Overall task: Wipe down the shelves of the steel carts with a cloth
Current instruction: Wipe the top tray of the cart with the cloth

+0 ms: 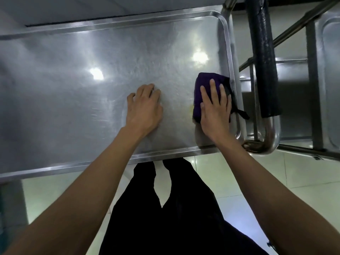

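I see my right hand (214,109) flat, fingers straight, pressing the folded purple cloth (206,85) onto the top shelf (92,107) beside its right rim; left hand (144,105) rests bare, unwiped steel stretching leftward.

Bare forearms, no sleeves; black trousers (184,208).

Steel carts: 2. One cart (223,30) with its top shelf (73,74) filling the upper and centre frame; a second cart (327,52) partly in view at the upper right edge.
Cloths: 1, dark purple cloth (206,85), centre right.
Hands: 2, left hand (144,107) and right hand (215,109), both at centre.
Padded push handles: 1, black-wrapped handle (263,52), upper right.
Light reflections on the shelf: 2.
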`<move>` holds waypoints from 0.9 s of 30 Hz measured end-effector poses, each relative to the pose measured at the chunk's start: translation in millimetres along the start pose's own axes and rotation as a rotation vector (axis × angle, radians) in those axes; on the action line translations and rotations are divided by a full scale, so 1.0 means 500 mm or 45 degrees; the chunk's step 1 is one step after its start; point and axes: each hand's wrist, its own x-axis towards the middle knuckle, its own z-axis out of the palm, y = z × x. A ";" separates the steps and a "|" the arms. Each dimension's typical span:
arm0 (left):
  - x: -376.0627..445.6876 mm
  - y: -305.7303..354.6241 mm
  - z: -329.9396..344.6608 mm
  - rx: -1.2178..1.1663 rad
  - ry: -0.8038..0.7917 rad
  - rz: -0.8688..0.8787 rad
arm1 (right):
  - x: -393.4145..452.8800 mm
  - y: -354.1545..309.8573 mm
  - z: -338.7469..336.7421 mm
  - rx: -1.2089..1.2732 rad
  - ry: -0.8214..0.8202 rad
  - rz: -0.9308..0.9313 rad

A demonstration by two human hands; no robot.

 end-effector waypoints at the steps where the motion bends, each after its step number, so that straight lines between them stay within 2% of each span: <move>1: -0.010 -0.012 -0.001 -0.012 0.009 -0.012 | -0.001 -0.012 0.002 0.001 0.002 -0.006; 13: -0.108 -0.166 -0.002 -0.050 0.011 -0.091 | -0.020 -0.248 0.065 -0.058 0.011 -0.186; 20: -0.151 -0.239 0.011 -0.093 0.024 -0.021 | -0.027 -0.395 0.095 -0.058 -0.058 -0.293; 27: -0.172 -0.251 0.014 -0.081 -0.006 0.024 | -0.073 -0.400 0.093 -0.028 -0.085 -0.331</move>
